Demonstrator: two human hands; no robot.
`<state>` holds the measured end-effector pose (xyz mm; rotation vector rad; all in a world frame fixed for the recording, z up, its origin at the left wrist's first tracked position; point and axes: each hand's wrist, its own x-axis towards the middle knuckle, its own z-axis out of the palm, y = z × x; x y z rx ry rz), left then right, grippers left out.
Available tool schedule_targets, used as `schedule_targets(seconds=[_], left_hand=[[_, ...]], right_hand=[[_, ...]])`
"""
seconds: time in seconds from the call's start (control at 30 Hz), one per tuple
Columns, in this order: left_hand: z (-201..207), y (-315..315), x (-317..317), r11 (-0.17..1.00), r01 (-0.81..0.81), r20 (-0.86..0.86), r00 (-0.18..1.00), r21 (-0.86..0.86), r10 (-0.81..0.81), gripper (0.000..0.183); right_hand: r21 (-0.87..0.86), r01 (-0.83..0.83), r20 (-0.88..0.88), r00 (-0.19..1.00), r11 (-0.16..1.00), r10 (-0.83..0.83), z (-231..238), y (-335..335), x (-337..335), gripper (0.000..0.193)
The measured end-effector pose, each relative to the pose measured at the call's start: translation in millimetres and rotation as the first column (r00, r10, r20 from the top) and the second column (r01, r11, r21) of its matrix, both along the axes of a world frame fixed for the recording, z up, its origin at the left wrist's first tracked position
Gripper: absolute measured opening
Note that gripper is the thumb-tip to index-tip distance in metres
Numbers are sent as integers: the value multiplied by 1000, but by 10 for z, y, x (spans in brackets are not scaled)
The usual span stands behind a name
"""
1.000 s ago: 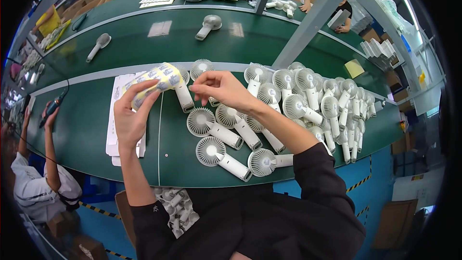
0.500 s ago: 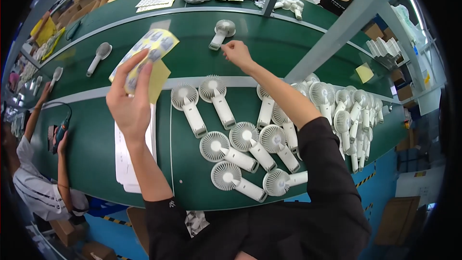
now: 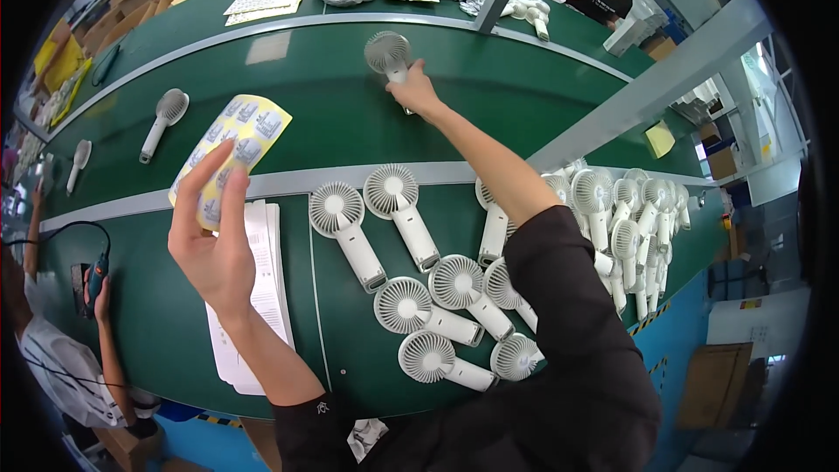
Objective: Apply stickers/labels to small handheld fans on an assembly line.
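Observation:
In my left hand (image 3: 214,258) is a sheet of round stickers (image 3: 262,125), yellow-edged with grey print, pinched between fingers and thumb. My right hand (image 3: 414,90) reaches over the far green belt and closes round the handle of a white handheld fan (image 3: 387,52). That fan's round grille points away from me, past my fingers. Several more white handheld fans lie on the near table, such as one fan (image 3: 336,210) left of my right forearm. My right sleeve hides part of this group.
A paper stack (image 3: 249,315) lies below my left hand. More fans are heaped (image 3: 625,227) at the right. A grey metal post (image 3: 638,92) slants across the right side. Two fans (image 3: 164,122) ride the belt's left part. A co-worker with a corded tool (image 3: 96,280) sits left; another person stands far right.
My right hand has moved from beside the belt fan onto its handle. My left hand has shifted left and lower with the sticker sheet. The fans on the belt's left appear further left.

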<state>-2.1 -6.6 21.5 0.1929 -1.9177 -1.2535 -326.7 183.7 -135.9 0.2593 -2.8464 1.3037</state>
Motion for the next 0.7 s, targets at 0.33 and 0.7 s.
schedule_targets(seconds=[0.33,0.7], left_hand=[[74,129,28,997,61,-6,998,44,-60,22],[7,147,-5,996,53,28,998,-75,-51,24]], right_hand=[[-525,-9,291,938,851,189,656,492,1132,45],[-523,-58,272,934,850,231,703,757,1728,44]])
